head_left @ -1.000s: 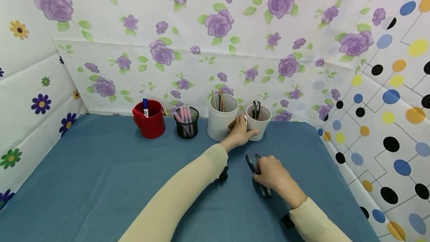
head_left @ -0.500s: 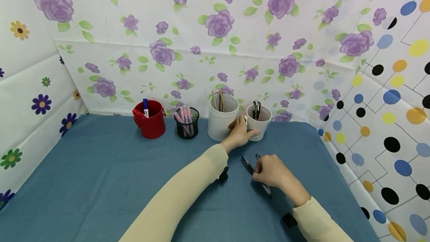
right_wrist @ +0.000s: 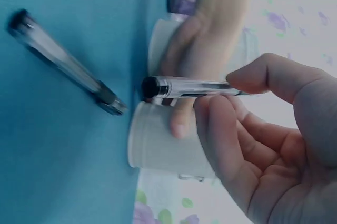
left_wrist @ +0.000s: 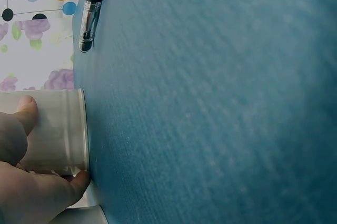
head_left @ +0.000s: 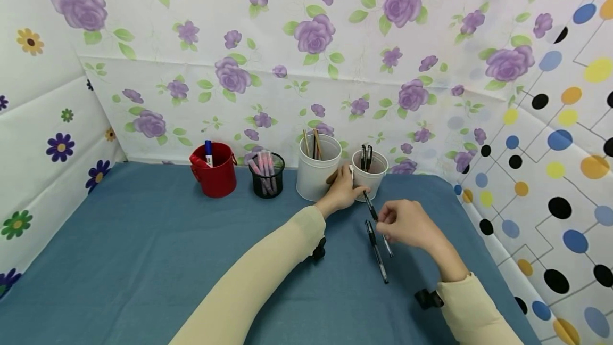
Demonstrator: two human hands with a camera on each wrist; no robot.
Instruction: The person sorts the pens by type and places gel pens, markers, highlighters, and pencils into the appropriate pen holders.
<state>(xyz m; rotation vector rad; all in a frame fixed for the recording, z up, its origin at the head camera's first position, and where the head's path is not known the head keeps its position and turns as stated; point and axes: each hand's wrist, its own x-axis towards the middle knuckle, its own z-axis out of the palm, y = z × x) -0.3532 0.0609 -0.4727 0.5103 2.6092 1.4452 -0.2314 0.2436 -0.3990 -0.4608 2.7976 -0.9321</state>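
My left hand (head_left: 342, 191) gripping the small white cup (head_left: 371, 173), my right hand (head_left: 407, 223) pinching a black pen (head_left: 371, 207) just before the cup, second pen (head_left: 377, 252) lying nearer me on the blue cloth (head_left: 143, 260)

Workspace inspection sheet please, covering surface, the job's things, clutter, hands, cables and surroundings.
Surface: blue cloth over the table.
Job's things: small white cup with two black pens; lifted black pen; second black pen flat on the cloth.
Clutter: red bucket with a marker; black mesh cup with pink pens; tall white cup with pencils.
Hands: left hand grips the small white cup; right hand pinches the lifted black pen.
Cables: nothing seen.
Surroundings: floral sheet behind, dotted sheet at right.
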